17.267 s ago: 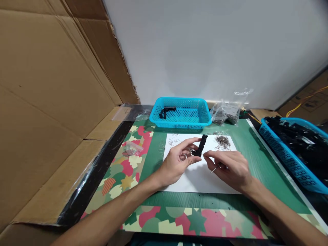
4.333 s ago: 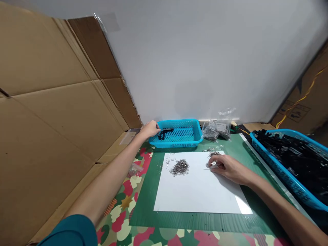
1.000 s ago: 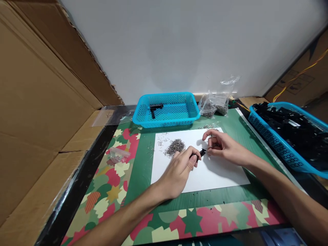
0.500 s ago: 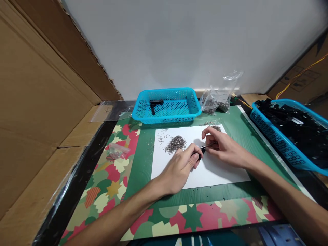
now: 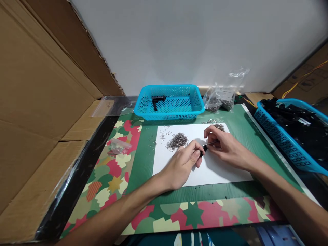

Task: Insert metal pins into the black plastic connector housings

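Over the white sheet of paper (image 5: 220, 174), my left hand (image 5: 183, 164) is closed around a small black plastic part (image 5: 201, 153), mostly covered by the fingers. My right hand (image 5: 224, 145) pinches thin metal tweezers (image 5: 210, 143), whose tip reaches the black part near my left fingertips. Whether the tip grips anything is too small to tell. A pile of tiny metal pieces, like pins or springs, (image 5: 178, 141) lies on the paper just beyond my left hand. Another small metal pile (image 5: 219, 126) sits behind my right hand.
A blue basket (image 5: 170, 116) at the back holds a few black parts (image 5: 157, 100). Clear bags of metal pieces (image 5: 227, 103) stand beside it. On the right, another blue basket (image 5: 284, 143) is heaped with black parts. A small plastic bag (image 5: 120, 145) lies left; cardboard (image 5: 46, 85) walls that side.
The view has shifted slightly, so everything sits a little differently in the picture. Both hands keep nearly the same pose, holding the black part and the tweezers together.
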{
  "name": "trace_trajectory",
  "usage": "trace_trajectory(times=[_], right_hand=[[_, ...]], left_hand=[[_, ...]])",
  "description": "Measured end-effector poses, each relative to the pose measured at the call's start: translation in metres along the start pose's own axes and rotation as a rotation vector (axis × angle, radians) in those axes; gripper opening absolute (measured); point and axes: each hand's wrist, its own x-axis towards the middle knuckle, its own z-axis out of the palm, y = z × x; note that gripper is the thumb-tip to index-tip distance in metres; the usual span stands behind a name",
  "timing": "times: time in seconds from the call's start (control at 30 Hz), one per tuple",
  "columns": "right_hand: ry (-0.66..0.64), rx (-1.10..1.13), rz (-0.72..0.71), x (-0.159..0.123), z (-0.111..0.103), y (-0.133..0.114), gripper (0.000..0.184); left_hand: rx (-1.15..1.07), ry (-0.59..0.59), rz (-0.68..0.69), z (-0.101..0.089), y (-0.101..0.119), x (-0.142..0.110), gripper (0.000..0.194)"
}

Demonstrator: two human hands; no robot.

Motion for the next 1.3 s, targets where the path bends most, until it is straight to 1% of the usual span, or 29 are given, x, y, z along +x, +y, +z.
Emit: trace_trajectory(times=[0.2, 0.3, 0.4, 0.47, 0.67, 0.77, 0.87, 1.0, 1.07, 1.17, 1.23, 1.3], right_hand=[[-0.027, -0.126, -0.040, 0.001, 0.000, 0.000, 0.024], [-0.070, -0.158, -0.060, 0.001, -0.002, 0.002, 0.030], [-0.100, -0.139, -0.077, 0.002, -0.005, 0.005, 0.038], [-0.109, -0.129, -0.084, 0.002, -0.006, 0.007, 0.036], [-0.119, -0.092, -0.043, 0.001, -0.015, 0.008, 0.022], [-0.089, -0.075, -0.003, 0.001, -0.019, 0.009, 0.023], [-0.019, -0.054, 0.034, 0.001, -0.021, 0.011, 0.026], [0.107, -0.013, 0.077, 0.001, -0.021, 0.014, 0.043], [0.171, 0.024, 0.057, 0.000, -0.021, 0.014, 0.048], [0.273, 0.018, -0.014, 0.000, -0.021, 0.014, 0.048], [0.289, 0.020, 0.002, 0.001, -0.021, 0.015, 0.050], [0.281, 0.101, 0.058, 0.002, -0.019, 0.015, 0.053]], left_hand=[[0.020, 0.011, -0.012, 0.000, 0.001, 0.000, 0.030], [0.018, 0.023, -0.004, 0.001, 0.001, 0.001, 0.030], [-0.014, 0.032, -0.010, 0.002, 0.000, 0.000, 0.030], [-0.044, 0.042, -0.026, 0.002, -0.001, 0.000, 0.030], [-0.078, 0.049, -0.052, 0.001, -0.002, -0.002, 0.033], [-0.054, 0.048, -0.044, 0.001, -0.001, -0.003, 0.034], [-0.009, 0.060, -0.030, 0.000, -0.001, -0.003, 0.035], [0.080, 0.078, -0.008, 0.000, 0.000, -0.004, 0.031], [0.102, 0.081, -0.018, 0.000, 0.001, -0.004, 0.030], [0.092, 0.081, -0.038, 0.001, 0.001, -0.005, 0.031], [0.088, 0.081, -0.047, 0.001, 0.002, -0.005, 0.032], [0.088, 0.086, -0.056, 0.000, 0.002, -0.005, 0.032]])
